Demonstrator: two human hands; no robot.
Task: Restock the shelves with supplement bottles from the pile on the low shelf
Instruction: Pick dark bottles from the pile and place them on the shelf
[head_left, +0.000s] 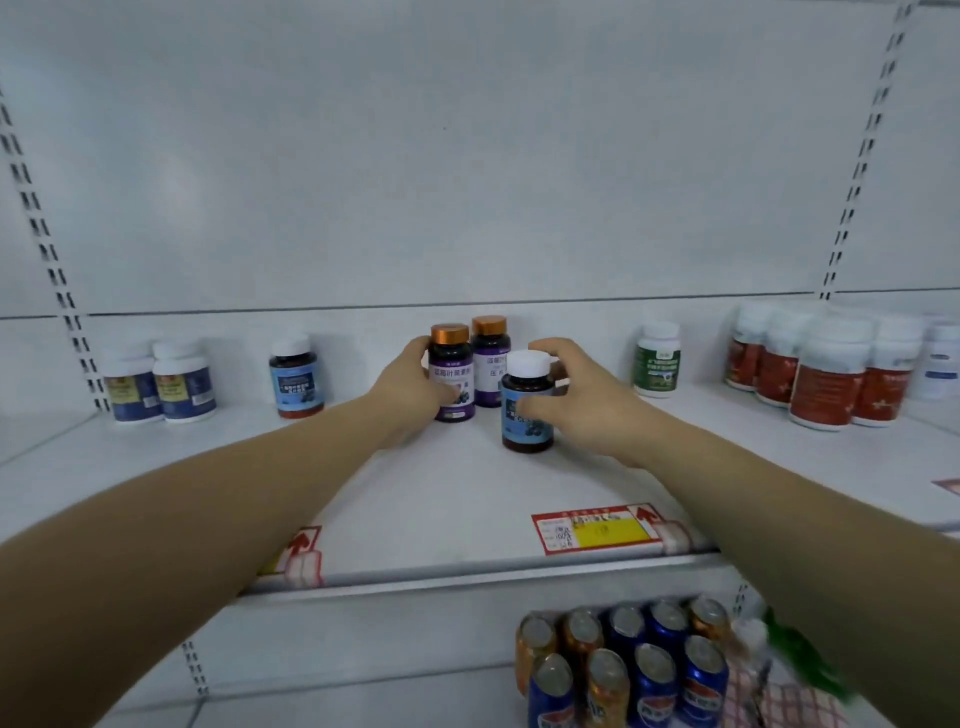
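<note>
Both hands reach over the white shelf (441, 499). Left hand (410, 387) curls round a purple-label bottle with copper cap (451, 371), standing upright mid-shelf; a second copper-capped bottle (490, 358) stands just behind and to its right. Right hand (576, 395) grips a blue-label bottle with white cap (527, 402), upright, nearer than the purple pair. Red-label bottles (826, 371) grouped far right. Drink cans (623, 670) on the shelf below.

Pack of drink cans (623, 670) standing on lower shelf at right. Red-yellow price tag (597, 530) lying at upper shelf's front edge; second tag (301, 556) showing at left.
</note>
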